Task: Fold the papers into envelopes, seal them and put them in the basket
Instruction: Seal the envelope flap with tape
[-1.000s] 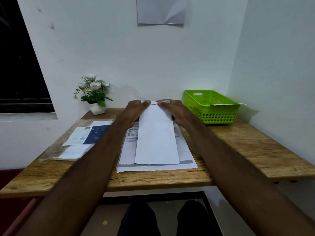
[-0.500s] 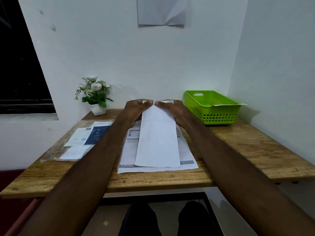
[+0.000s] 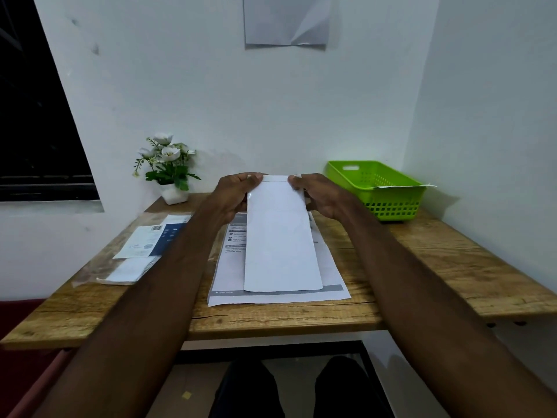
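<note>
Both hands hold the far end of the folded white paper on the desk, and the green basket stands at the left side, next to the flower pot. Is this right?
Not fully. In the head view the green basket stands at the right side of the desk, against the wall; only the flower pot is on the left. The left hand and right hand do hold the far end of the folded white paper.

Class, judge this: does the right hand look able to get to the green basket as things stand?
Probably yes. The green basket sits just right of the right hand, with bare table between, though that hand pinches the folded paper.
</note>
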A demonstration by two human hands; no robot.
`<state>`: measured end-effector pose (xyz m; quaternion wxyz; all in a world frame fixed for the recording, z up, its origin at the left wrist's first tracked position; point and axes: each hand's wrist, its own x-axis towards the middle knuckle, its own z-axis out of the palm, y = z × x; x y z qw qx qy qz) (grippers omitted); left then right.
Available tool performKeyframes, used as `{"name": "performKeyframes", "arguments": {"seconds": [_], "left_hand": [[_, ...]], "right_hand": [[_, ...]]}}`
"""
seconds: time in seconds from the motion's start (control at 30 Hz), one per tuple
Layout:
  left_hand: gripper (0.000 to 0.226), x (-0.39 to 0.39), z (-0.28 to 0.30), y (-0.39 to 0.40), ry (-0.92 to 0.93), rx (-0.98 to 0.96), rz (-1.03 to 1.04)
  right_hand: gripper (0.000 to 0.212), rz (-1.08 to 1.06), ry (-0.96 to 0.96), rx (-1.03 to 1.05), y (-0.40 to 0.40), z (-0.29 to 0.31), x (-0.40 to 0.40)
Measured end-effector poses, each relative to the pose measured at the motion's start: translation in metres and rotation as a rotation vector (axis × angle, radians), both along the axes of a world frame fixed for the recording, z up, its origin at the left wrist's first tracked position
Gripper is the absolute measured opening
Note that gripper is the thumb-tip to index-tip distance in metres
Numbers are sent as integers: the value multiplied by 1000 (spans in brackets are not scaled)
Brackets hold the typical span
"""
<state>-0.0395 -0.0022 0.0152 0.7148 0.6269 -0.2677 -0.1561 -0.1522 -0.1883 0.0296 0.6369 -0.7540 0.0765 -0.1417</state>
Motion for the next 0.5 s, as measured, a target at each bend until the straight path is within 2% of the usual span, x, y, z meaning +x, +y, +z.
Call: {"name": "performKeyframes", "arguments": {"seconds": [0.3, 0.5], "left_hand": [[17, -2, 2, 4, 1, 27, -18], [18, -3, 5, 7, 15, 11, 20]], "right_hand": [[25, 35, 55, 101, -4, 3, -3], [30, 80, 71, -23, -13, -3, -8]]}}
